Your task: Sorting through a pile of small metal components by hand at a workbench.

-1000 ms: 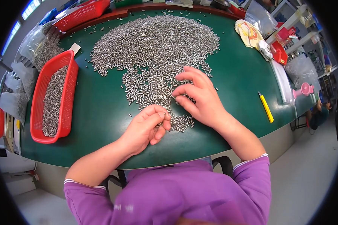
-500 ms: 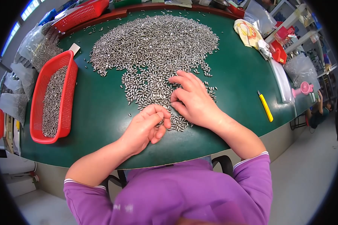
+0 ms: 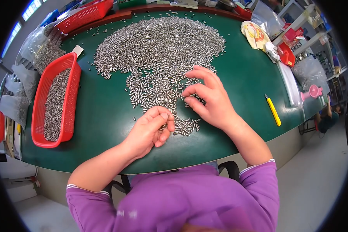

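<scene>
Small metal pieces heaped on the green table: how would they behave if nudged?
The small metal pieces look rounded and shiny, so they'd probably roll and slip. Being heaped loosely, they'd likely slide apart rather than move together.

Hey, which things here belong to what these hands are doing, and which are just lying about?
Probably in use:
heap of small metal pieces, with left hand and right hand at its near part
red basket of similar pieces

Apparently just lying about:
yellow cutter, untouched
pink object
yellow patterned cloth or bag
</scene>
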Demonstrator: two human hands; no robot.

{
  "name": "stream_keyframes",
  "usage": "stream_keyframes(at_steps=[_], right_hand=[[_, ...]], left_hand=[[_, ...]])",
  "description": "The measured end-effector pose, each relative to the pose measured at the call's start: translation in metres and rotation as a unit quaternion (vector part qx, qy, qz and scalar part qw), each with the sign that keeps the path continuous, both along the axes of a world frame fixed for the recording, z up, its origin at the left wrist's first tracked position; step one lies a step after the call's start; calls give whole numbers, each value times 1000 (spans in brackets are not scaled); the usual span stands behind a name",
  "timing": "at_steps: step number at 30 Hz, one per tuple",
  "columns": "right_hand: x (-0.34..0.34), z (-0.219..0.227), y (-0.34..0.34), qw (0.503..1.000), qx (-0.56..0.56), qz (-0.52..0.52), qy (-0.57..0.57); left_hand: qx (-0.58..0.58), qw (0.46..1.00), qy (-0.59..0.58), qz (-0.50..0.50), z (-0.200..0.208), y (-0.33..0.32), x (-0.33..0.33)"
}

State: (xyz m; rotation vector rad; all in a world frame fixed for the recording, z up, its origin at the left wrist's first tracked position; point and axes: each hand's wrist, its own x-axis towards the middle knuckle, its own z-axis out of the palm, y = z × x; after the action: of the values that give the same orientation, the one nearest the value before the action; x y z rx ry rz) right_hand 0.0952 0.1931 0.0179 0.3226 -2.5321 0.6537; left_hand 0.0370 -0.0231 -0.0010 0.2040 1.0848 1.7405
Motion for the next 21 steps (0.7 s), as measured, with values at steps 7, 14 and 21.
stream_keyframes(at_steps=[7,14,21], right_hand=[[4,3,0,997,-35,59,-26],[6,2,-24,993,-11,108,38],[6,0,-19,993,12,108,47]], left_hand=[[-1,1000,-5,-18,-2,-1,0],[-12,1000,19,-14,-6,-2,3],[-16,999,38,-21,2,-1,6]])
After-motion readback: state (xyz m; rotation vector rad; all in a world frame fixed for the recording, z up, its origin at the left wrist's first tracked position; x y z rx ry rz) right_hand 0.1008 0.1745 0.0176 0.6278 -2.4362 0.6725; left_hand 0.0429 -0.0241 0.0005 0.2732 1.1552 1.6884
